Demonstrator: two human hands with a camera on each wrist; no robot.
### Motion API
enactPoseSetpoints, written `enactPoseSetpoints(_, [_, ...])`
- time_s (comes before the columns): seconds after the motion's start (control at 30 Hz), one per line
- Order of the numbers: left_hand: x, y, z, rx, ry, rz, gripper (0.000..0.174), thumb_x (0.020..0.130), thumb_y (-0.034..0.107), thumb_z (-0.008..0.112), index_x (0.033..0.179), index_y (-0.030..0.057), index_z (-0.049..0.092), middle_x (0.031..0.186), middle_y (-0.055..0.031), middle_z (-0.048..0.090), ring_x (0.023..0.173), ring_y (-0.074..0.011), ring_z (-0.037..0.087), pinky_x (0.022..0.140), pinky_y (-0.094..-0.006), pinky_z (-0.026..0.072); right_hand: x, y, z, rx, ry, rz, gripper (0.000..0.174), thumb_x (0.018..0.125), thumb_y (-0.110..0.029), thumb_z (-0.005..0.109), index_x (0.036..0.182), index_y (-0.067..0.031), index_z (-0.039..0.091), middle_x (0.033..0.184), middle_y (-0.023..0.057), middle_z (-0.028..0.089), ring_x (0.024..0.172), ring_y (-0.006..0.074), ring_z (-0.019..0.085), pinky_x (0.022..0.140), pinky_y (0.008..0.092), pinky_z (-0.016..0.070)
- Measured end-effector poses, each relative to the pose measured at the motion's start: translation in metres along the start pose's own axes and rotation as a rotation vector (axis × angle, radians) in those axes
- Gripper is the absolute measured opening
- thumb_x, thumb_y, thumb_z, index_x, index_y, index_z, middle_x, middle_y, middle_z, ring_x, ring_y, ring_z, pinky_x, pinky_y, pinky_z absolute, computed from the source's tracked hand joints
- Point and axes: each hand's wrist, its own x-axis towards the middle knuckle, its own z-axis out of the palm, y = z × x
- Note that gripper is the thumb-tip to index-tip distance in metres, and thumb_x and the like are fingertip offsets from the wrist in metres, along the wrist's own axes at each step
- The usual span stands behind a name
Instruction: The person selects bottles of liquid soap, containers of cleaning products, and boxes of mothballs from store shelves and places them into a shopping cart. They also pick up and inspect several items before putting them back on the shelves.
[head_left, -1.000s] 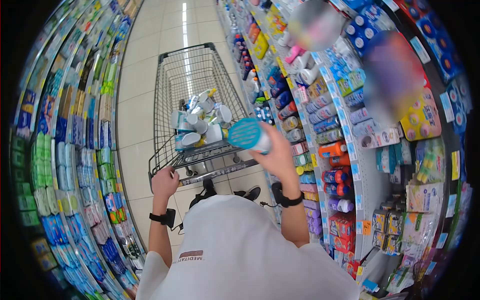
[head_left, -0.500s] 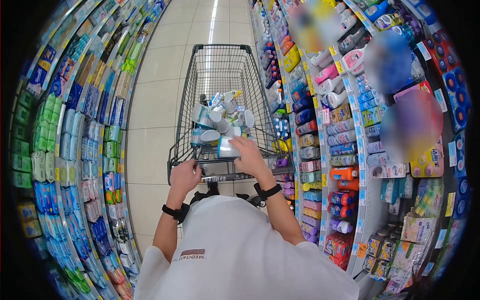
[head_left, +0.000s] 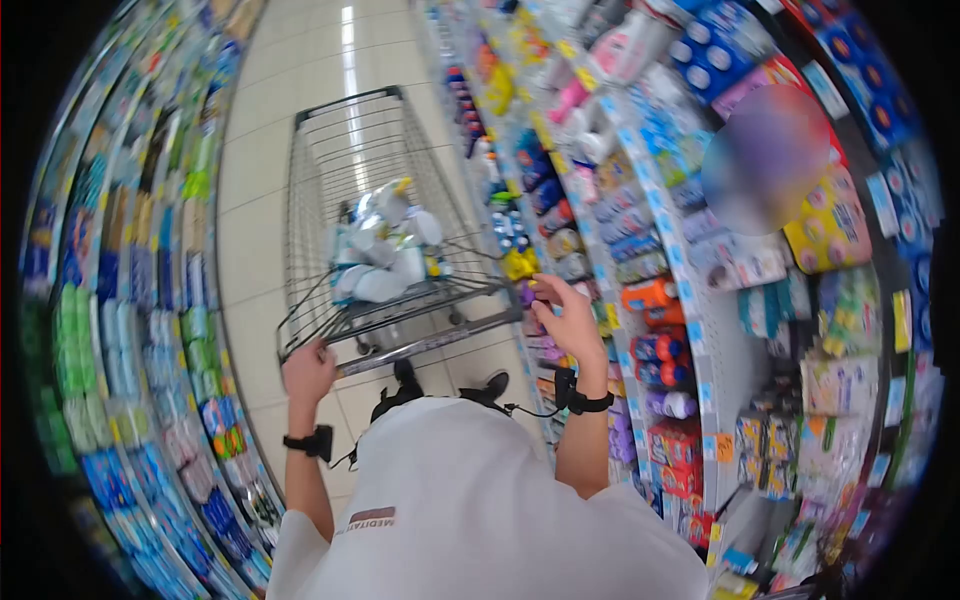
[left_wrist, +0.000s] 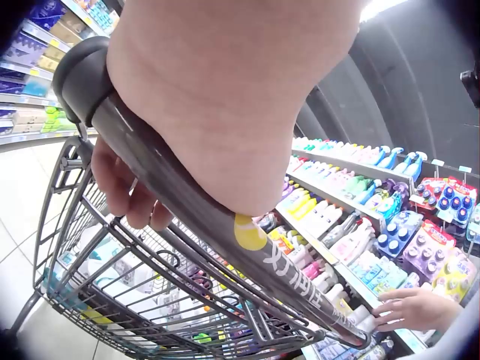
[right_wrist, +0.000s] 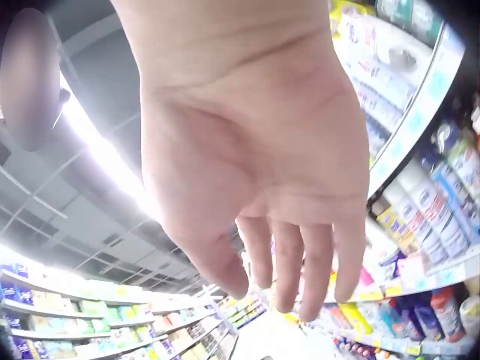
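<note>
- Head view: my left hand [head_left: 310, 372] is at the left end of the cart's handle [head_left: 430, 345], fingers curled over it.
- Head view: my right hand [head_left: 568, 320] is raised just beside the handle's right end, holding nothing; fingers slightly bent, not closed together.
- Head view: the cart [head_left: 350, 102] stands ahead of me on the tiled floor [head_left: 260, 160]. White containers [head_left: 380, 285] lie jumbled in the near part of its basket, some tilted; a yellow cap [head_left: 403, 186] shows at the far side of the pile. Labels too blurred to read.
- Head view: left shelves [head_left: 140, 340] carry wrapped packs; right shelves [head_left: 672, 250] carry bottles and packs, with orange bottles [head_left: 650, 297] to the right of my right hand.
- Left wrist view: left grip clamped on the dark handle, palm above, fingertips showing underneath. A yellow spot [left_wrist: 250, 232] and white lettering [left_wrist: 296, 277] are printed on it. The containers show through the wire below.
- Left wrist view: my right hand is at lower right, in front of the stocked shelves.
- Right wrist view: right grip open; palm bare, thumb apart from the fingers. Spray cans [right_wrist: 424, 210] stand on the shelf beside it.
</note>
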Motion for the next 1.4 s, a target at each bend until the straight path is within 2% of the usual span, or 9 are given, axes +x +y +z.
enactPoseSetpoints(0.07, [0.002, -0.006, 0.0, 0.003, -0.051, 0.001, 0.032, 0.086, 0.03, 0.066, 0.11, 0.0107, 0.074, 0.088, -0.0162, 0.074, 0.084, -0.0367, 0.071, 0.075, -0.0483, 0.0557, -0.021, 0.012, -0.041, 0.043, 0.152, 0.001, 0.041, 0.09, -0.002, 0.068, 0.13, -0.0013, 0.062, 0.115, 0.0138, 0.074, 0.103, 0.0218, 0.072, 0.091, 0.0341, 0.0557])
enactPoseSetpoints(0.3, [0.007, 0.005, -0.01, -0.012, -0.152, -0.004, 0.025, 0.09, 0.028, 0.063, 0.101, 0.0067, 0.07, 0.085, -0.0156, 0.07, 0.082, -0.0359, 0.069, 0.073, -0.0452, 0.0519, -0.101, 0.062, -0.192, 0.072, 0.844, 0.134, 0.022, 0.092, -0.003, 0.068, 0.113, 0.0031, 0.068, 0.098, 0.0117, 0.075, 0.085, 0.0161, 0.071, 0.078, 0.0291, 0.0566])
enactPoseSetpoints(0.4, [0.008, -0.001, -0.004, -0.047, -0.149, -0.006, 0.024, 0.09, 0.026, 0.063, 0.099, 0.0054, 0.07, 0.086, -0.0154, 0.071, 0.082, -0.0322, 0.07, 0.075, -0.0423, 0.0521, -0.128, 0.102, -0.249, -0.1, 0.992, 0.234, 0.03, 0.089, -0.009, 0.073, 0.116, 0.0029, 0.066, 0.1, 0.0128, 0.074, 0.088, 0.0186, 0.071, 0.081, 0.0315, 0.0563])
enactPoseSetpoints(0.57, [0.014, -0.024, 0.011, -0.147, -0.116, 0.003, 0.021, 0.09, 0.021, 0.063, 0.099, 0.0034, 0.069, 0.087, -0.0153, 0.072, 0.084, -0.0298, 0.071, 0.078, -0.0406, 0.0524, -0.143, 0.132, -0.316, -0.413, 1.29, 0.444, 0.072, 0.078, -0.025, 0.083, 0.136, 0.0051, 0.051, 0.126, 0.0228, 0.062, 0.112, 0.0336, 0.065, 0.097, 0.0435, 0.0513])
enactPoseSetpoints(0.8, [0.004, -0.006, 0.004, -0.065, -0.024, -0.009, 0.019, 0.087, 0.016, 0.063, 0.097, 0.0007, 0.069, 0.088, -0.0164, 0.072, 0.085, -0.03, 0.071, 0.08, -0.0395, 0.053, -0.12, 0.192, -0.38, -0.472, 1.35, 0.464, 0.083, 0.071, -0.033, 0.088, 0.134, 0.0067, 0.051, 0.133, 0.027, 0.06, 0.121, 0.0417, 0.061, 0.103, 0.046, 0.0478])
enactPoseSetpoints(0.97, [0.002, -0.005, 0.008, -0.095, 0.058, -0.019, 0.018, 0.086, 0.015, 0.063, 0.095, 0.0004, 0.069, 0.084, -0.0164, 0.071, 0.083, -0.0303, 0.071, 0.079, -0.04, 0.0527, -0.108, 0.2, -0.394, -0.088, 1.299, 0.387, 0.077, 0.065, -0.034, 0.093, 0.127, -0.0018, 0.061, 0.123, 0.0191, 0.07, 0.117, 0.0353, 0.065, 0.103, 0.0425, 0.048])
enactPoseSetpoints(1.2, [0.001, 0.002, 0.006, -0.048, 0.041, -0.046, 0.018, 0.086, 0.015, 0.062, 0.095, 0.0014, 0.069, 0.084, -0.0155, 0.071, 0.081, -0.0301, 0.071, 0.077, -0.0396, 0.053, -0.111, 0.179, -0.385, -0.171, 1.346, 0.45, 0.072, 0.064, -0.031, 0.094, 0.124, -0.0028, 0.064, 0.117, 0.0165, 0.072, 0.109, 0.0326, 0.069, 0.099, 0.0407, 0.0508])
enactPoseSetpoints(1.37, [-0.005, 0.01, 0.006, -0.082, 0.028, -0.057, 0.019, 0.088, 0.018, 0.062, 0.096, 0.0031, 0.07, 0.087, -0.0154, 0.073, 0.083, -0.0314, 0.072, 0.078, -0.0406, 0.0536, -0.136, 0.175, -0.365, -0.132, 1.42, 0.278, 0.061, 0.067, -0.025, 0.094, 0.116, -0.0015, 0.068, 0.107, 0.0119, 0.075, 0.096, 0.0283, 0.073, 0.093, 0.0389, 0.0532])
enactPoseSetpoints(1.4, [-0.007, 0.016, 0.004, -0.057, 0.035, -0.065, 0.019, 0.088, 0.019, 0.062, 0.096, 0.0032, 0.07, 0.088, -0.0158, 0.073, 0.084, -0.0323, 0.072, 0.079, -0.041, 0.0538, -0.14, 0.166, -0.353, 0.046, 1.419, 0.151, 0.057, 0.075, -0.019, 0.091, 0.122, -0.0007, 0.064, 0.112, 0.0096, 0.073, 0.098, 0.0256, 0.072, 0.091, 0.0404, 0.0538])
